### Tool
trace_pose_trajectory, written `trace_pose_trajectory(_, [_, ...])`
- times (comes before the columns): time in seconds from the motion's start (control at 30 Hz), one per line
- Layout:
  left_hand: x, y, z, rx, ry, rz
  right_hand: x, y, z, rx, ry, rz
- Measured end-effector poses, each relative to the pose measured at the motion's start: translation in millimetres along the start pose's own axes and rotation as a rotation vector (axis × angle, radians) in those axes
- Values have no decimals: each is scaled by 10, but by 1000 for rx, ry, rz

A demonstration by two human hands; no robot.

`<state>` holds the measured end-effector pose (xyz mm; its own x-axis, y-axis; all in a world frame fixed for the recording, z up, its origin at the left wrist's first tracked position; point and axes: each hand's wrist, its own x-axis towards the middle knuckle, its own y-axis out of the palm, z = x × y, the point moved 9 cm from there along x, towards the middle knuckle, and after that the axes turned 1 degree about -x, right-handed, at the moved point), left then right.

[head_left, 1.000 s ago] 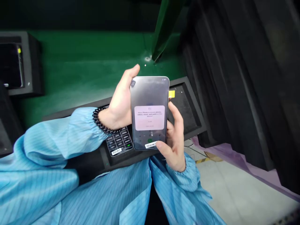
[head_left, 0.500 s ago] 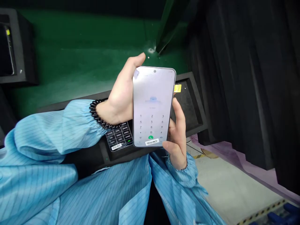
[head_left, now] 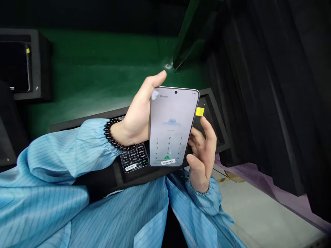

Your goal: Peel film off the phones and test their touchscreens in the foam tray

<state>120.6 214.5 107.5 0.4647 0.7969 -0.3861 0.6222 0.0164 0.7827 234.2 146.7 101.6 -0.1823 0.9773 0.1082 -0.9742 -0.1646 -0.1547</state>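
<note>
A smartphone [head_left: 170, 117] with a lit dial pad on its screen is gripped in my left hand [head_left: 137, 113], whose thumb lies over the top left corner. A barcode sticker [head_left: 168, 162] is on its lower edge, and a yellow tab [head_left: 200, 111] sticks out at the right side. Beside that right edge is my right hand [head_left: 203, 151], thumb and index finger apart, the index tip just below the tab. Its other fingers curl close to the phone's edge; whether they touch it I cannot tell. Below lies a second phone [head_left: 134, 158] showing a grid menu, partly covered by my left wrist.
The second phone rests in a black tray [head_left: 217, 113] on the green table [head_left: 85, 86]. At the left stands another black tray [head_left: 41, 65] with a dark-screened phone [head_left: 15, 69] in it. A black curtain [head_left: 263, 86] hangs on the right, and a green post [head_left: 184, 38] rises at the back.
The held phone sits lower in view and its top tilts away more. My right thumb has come off its lower right edge. The screen text now reads more clearly.
</note>
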Motion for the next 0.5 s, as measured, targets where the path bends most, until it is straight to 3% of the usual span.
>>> trace_pose_trajectory(0.07, [-8, -3, -25, 14, 23, -13, 9, -21, 44, -101, -36, -42])
trace_pose_trajectory(0.17, [-23, -42, -60, 33, 62, -80, 20, 43, 329, -478, -284, -135])
trace_pose_trajectory(0.27, [-40, -98, -39, 60, 49, -161, 21, 346, 528, -797, -521, -32])
trace_pose_trajectory(0.33, [-49, -144, -31, 82, 41, -212, 39, 424, 533, -847, -546, 24])
trace_pose_trajectory(0.4, [-41, -135, -43, 85, 50, -187, 46, 362, 505, -828, -525, 19])
trace_pose_trajectory(0.5, [-23, -95, -81, 76, 78, -105, -1, 110, 508, -800, -534, -124])
